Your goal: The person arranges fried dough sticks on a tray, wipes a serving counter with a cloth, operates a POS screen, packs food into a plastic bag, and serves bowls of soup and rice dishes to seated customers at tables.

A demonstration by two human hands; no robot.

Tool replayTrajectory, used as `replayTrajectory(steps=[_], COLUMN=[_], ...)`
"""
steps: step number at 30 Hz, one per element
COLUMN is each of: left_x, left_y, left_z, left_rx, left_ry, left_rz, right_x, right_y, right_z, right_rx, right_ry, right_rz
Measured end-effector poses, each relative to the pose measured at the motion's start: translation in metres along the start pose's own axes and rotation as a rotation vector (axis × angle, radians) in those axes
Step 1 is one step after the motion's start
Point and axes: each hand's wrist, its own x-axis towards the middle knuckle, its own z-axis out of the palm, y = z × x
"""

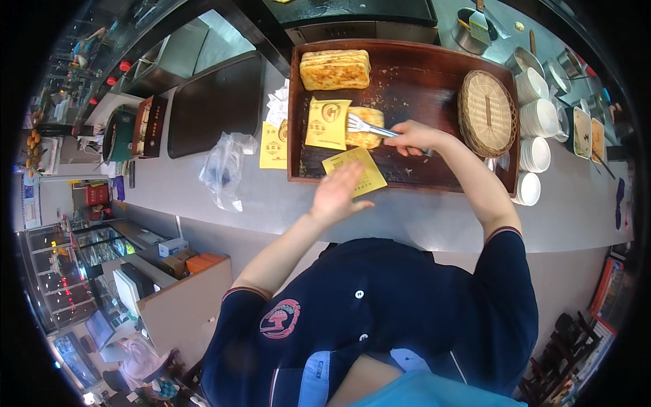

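Note:
My right hand (414, 137) grips a slotted metal serving utensil (374, 127). Its head lies over a browned flatbread (374, 140), at the edge of a printed yellow paper bag (328, 135). The bag covers the flatbread's left end; whether the bread is inside it or under it, I cannot tell. Flat over a second yellow bag (374, 178) is my left hand (338, 191), thumb spread from the fingers. That bag rests tilted across the near rim of a dark red wooden tray (422, 91). A stack of flatbreads (334, 71) fills the tray's far left corner.
Wicker baskets (487, 114) are stacked at the tray's right end, beside piles of white bowls (539, 117). To the left lie more yellow bags (273, 147), a clear plastic bag (226, 170) and a black tray (216, 104). Metal pots (470, 33) stand at far right.

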Motion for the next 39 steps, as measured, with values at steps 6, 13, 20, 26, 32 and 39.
replayTrajectory(steps=[6,13,20,26,32,39], left_x=[-0.017,-0.012,-0.017,-0.021,-0.025,-0.023], left_y=[-0.029,-0.030,-0.027,-0.028,-0.032,-0.034], left_z=[0.000,-0.033,-0.039,-0.042,-0.048,-0.052], left_rx=[0.125,-0.139,-0.268,-0.242,-0.243,-0.272], left_ry=[0.235,0.417,0.491,0.458,0.517,0.558], left_rz=[0.126,0.075,-0.104,-0.070,-0.110,-0.101], right_x=[-0.049,-0.103,-0.109,-0.106,-0.110,-0.098], right_y=[-0.010,0.005,0.000,-0.010,-0.025,-0.029], right_z=[-0.016,0.018,0.029,0.033,0.027,0.035], right_rx=[-0.548,-1.156,-1.197,-1.166,-1.175,-1.247], right_ry=[0.196,0.722,0.736,0.713,0.795,0.783], right_rz=[0.203,-0.593,-0.654,-0.682,-0.719,-0.781])
